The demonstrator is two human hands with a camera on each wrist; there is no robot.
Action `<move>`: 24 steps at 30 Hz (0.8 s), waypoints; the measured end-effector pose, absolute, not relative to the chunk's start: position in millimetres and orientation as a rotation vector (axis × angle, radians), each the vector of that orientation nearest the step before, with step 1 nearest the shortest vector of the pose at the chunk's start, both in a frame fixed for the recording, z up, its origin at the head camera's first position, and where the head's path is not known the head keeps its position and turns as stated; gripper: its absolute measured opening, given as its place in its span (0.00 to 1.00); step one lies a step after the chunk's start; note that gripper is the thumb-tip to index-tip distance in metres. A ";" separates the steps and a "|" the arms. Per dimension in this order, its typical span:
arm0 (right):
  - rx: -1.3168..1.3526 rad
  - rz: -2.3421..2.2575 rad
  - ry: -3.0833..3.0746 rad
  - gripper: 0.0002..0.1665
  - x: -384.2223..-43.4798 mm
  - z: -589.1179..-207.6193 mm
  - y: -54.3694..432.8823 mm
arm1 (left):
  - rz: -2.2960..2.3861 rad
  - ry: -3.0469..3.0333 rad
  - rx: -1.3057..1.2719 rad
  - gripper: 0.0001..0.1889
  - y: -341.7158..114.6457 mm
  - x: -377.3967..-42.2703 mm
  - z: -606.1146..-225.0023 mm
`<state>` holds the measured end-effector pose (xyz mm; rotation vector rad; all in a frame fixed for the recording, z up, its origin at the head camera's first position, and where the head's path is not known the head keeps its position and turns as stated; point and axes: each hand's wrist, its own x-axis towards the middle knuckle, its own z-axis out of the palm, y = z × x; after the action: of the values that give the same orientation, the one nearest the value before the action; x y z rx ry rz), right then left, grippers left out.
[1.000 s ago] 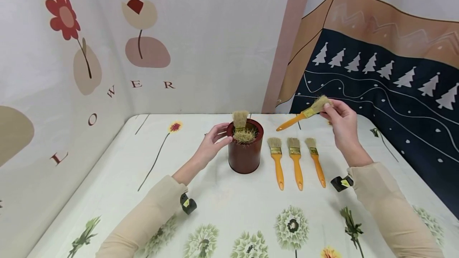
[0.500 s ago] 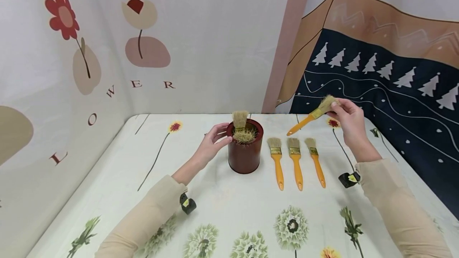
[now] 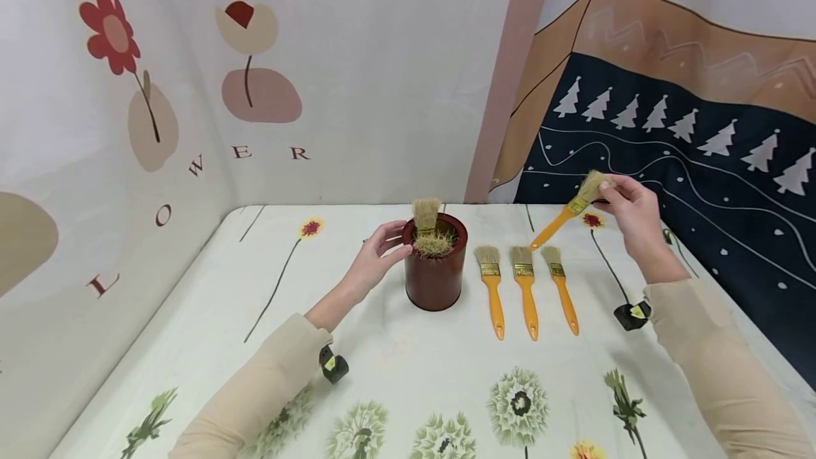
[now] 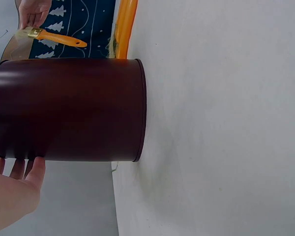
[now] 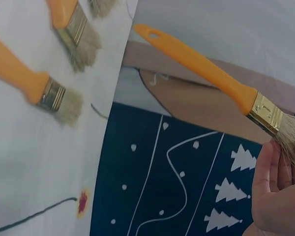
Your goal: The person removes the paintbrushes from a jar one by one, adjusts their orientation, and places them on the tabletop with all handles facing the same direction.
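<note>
My left hand (image 3: 376,258) touches the upper left side of a dark red can (image 3: 433,282) with its fingertips near the rim. A paintbrush (image 3: 426,215) stands in the can, bristles up, beside another clump of bristles (image 3: 433,245); what is below the rim is hidden. In the left wrist view the fingertips (image 4: 38,164) meet the side of the can. My right hand (image 3: 632,219) pinches a paintbrush (image 3: 567,214) by its bristles. That brush's orange handle (image 5: 196,61) slants down to the left, raised over the back of the table.
Three paintbrushes lie in a row right of the can, bristles away from me: the left one (image 3: 494,296), the middle one (image 3: 528,296) and the right one (image 3: 564,296). A flower-printed cloth (image 3: 382,374) covers the table. Printed curtains (image 3: 382,76) hang behind it.
My right hand has moved to the right with the paintbrush, whose handle now tilts more steeply. The left hand and the can have stayed in place.
</note>
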<state>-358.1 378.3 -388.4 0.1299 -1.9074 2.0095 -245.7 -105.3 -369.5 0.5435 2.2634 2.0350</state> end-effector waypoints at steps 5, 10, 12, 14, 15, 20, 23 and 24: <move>0.111 1.974 -1.952 0.16 -323.2 -356.5 355.3 | 2.042 2.247 0.559 0.26 -105.2 -244.8 -369.0; 0.101 1.813 -2.067 0.15 -292.6 -329.7 332.9 | 2.038 2.230 0.554 0.26 -105.0 -244.8 -367.2; 0.119 1.833 -2.031 0.15 -299.4 -336.6 340.3 | 2.038 2.218 0.551 0.26 -104.7 -244.2 -365.6; 0.162 1.850 -2.013 0.16 -309.3 -346.1 351.8 | 2.034 2.214 0.552 0.26 -104.1 -241.3 -361.4; 0.164 1.857 -2.009 0.16 -312.5 -349.0 355.3 | 2.032 2.214 0.552 0.26 -103.7 -239.2 -358.7; 0.220 1.782 -2.088 0.16 -310.9 -348.6 358.6 | 2.019 2.233 0.558 0.26 -102.0 -229.7 -347.5; 0.227 1.720 -2.164 0.16 -302.2 -340.7 352.6 | 2.023 2.231 0.562 0.26 -101.8 -228.7 -346.5; 0.223 1.676 -2.204 0.16 -298.8 -337.3 350.5 | 2.024 2.230 0.564 0.26 -101.7 -228.3 -346.2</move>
<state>-298.8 350.5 -337.3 0.2230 -2.2044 1.6762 -228.3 -101.7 -346.2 0.5636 2.2300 2.0244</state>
